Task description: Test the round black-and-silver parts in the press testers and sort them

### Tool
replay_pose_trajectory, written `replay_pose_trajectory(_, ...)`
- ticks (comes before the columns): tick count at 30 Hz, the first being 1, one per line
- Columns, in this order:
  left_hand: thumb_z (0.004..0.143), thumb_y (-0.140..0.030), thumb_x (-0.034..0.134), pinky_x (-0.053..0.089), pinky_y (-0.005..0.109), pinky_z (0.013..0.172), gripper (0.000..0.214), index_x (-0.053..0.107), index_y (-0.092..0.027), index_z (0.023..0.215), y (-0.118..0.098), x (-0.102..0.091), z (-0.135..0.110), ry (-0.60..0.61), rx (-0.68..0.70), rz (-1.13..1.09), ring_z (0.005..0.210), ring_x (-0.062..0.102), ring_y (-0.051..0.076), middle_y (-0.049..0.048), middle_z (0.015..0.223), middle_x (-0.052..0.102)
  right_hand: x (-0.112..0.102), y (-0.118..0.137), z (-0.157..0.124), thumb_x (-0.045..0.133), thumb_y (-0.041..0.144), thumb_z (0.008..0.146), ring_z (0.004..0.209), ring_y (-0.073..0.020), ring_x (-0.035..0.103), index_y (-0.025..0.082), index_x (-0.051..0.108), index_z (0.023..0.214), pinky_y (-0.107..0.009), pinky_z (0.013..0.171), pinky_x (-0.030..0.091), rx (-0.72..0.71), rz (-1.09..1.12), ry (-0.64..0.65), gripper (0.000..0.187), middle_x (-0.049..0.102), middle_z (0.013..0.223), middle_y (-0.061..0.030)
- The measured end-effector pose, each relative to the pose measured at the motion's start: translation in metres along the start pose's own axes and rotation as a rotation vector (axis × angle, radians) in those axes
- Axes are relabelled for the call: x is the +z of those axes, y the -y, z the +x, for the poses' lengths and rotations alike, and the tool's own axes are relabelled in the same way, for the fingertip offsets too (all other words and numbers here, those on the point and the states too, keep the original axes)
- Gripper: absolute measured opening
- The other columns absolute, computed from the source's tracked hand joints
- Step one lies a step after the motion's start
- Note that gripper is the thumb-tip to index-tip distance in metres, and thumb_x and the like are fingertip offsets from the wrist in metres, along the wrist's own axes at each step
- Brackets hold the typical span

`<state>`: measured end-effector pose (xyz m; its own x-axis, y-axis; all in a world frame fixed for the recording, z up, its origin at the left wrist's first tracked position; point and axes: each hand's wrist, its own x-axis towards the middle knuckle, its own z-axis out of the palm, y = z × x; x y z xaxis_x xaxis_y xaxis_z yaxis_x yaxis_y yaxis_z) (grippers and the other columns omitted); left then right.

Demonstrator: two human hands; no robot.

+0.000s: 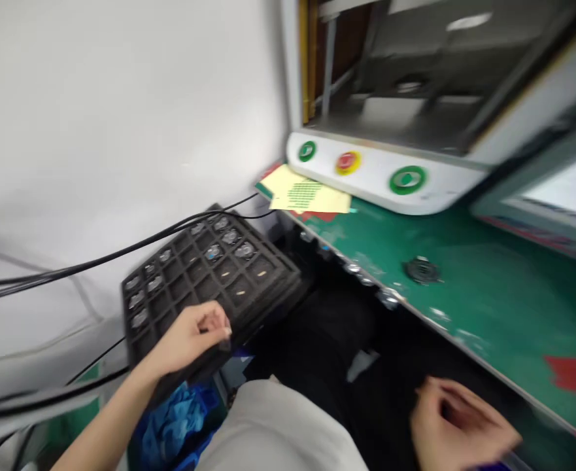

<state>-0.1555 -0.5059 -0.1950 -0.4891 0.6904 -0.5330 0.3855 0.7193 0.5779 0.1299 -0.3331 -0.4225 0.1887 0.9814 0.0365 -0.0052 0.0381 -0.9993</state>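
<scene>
My left hand (192, 337) reaches over the near edge of a black compartment tray (268, 261), its fingers pinched together; whether a small part sits between them is too blurred to tell. The tray holds several small round metal parts (229, 237) in its far pockets. Below the green bench edge, my right hand (457, 422) hangs loosely curled, holding nothing I can see. One small dark round part (421, 270) lies alone on the green bench top (493, 294).
A press machine with two green buttons (407, 179) and a red button (347, 161) stands at the back of the bench. A yellow paper (304, 193) lies by it. Black cables (96, 261) cross the white wall at left. Blue material (174, 418) sits below the tray.
</scene>
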Motion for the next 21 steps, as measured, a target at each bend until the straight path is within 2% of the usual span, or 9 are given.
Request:
replay_pose_trajectory(2, 0.077, -0.040, 0.068, 0.050, 0.027, 0.072, 0.027, 0.054, -0.018, 0.071, -0.019, 0.041, 0.024, 0.063, 0.068, -0.352, 0.080, 0.065, 0.018, 0.0069, 0.087, 0.070, -0.002, -0.006, -0.001, 0.082, 0.034, 0.080, 0.054, -0.0066, 0.055, 0.015, 0.053, 0.086, -0.017, 0.046, 0.044, -0.119, -0.016, -0.082, 0.035, 0.060, 0.074, 0.0043)
replay_pose_trajectory(4, 0.065, -0.030, 0.080, 0.049, 0.026, 0.073, 0.027, 0.057, -0.016, 0.064, -0.040, 0.082, 0.049, 0.110, 0.085, -0.621, 0.082, 0.064, 0.018, 0.0065, 0.086, 0.069, -0.004, -0.008, -0.003, 0.079, 0.033, 0.083, 0.054, -0.0068, 0.057, 0.016, 0.051, 0.089, -0.018, 0.048, 0.046, -0.203, -0.030, -0.102, 0.033, 0.063, 0.079, 0.0033)
replay_pose_trajectory(6, 0.061, -0.025, 0.083, 0.047, 0.024, 0.068, 0.026, 0.058, -0.016, 0.060, -0.064, 0.120, 0.071, 0.148, 0.090, -0.717, 0.072, 0.061, 0.014, 0.0028, 0.076, 0.065, -0.006, -0.005, -0.004, 0.075, 0.030, 0.087, 0.056, -0.0067, 0.058, 0.016, 0.051, 0.091, -0.018, 0.051, 0.048, -0.252, -0.045, -0.110, 0.028, 0.064, 0.082, 0.0027)
replay_pose_trajectory(9, 0.063, -0.029, 0.080, 0.044, 0.023, 0.058, 0.025, 0.058, -0.017, 0.067, -0.099, 0.166, 0.094, 0.230, 0.083, -0.792, 0.056, 0.054, 0.010, -0.0031, 0.062, 0.059, -0.012, 0.007, -0.005, 0.072, 0.024, 0.088, 0.056, -0.0068, 0.059, 0.015, 0.052, 0.092, -0.018, 0.051, 0.049, -0.287, -0.065, -0.155, 0.022, 0.064, 0.082, 0.0022)
replay_pose_trajectory(13, 0.060, -0.032, 0.082, 0.047, 0.022, 0.059, 0.033, 0.063, -0.017, 0.083, -0.138, 0.218, 0.106, 0.321, -0.010, -0.917, 0.058, 0.057, 0.010, -0.0042, 0.062, 0.061, -0.026, 0.027, 0.005, 0.072, 0.016, 0.085, 0.055, -0.0084, 0.060, 0.018, 0.049, 0.097, -0.019, 0.049, 0.050, -0.328, -0.073, -0.259, 0.026, 0.065, 0.082, 0.0015)
replay_pose_trajectory(18, 0.051, -0.035, 0.089, 0.051, 0.023, 0.068, 0.041, 0.058, -0.015, 0.068, -0.171, 0.269, 0.109, 0.406, -0.151, -1.062, 0.071, 0.066, 0.013, 0.0034, 0.073, 0.069, -0.049, 0.050, 0.028, 0.073, 0.008, 0.081, 0.068, -0.0116, 0.065, 0.023, 0.044, 0.110, -0.020, 0.054, 0.053, -0.471, -0.050, -0.438, 0.043, 0.064, 0.087, 0.0021)
replay_pose_trajectory(21, 0.046, -0.040, 0.093, 0.050, 0.022, 0.070, 0.047, 0.058, -0.016, 0.068, -0.179, 0.289, 0.114, 0.379, -0.190, -1.140, 0.073, 0.066, 0.013, 0.0029, 0.073, 0.070, -0.053, 0.060, 0.039, 0.072, 0.007, 0.081, 0.067, -0.0121, 0.066, 0.023, 0.044, 0.111, -0.023, 0.056, 0.056, -0.508, -0.032, -0.390, 0.044, 0.065, 0.090, 0.0006)
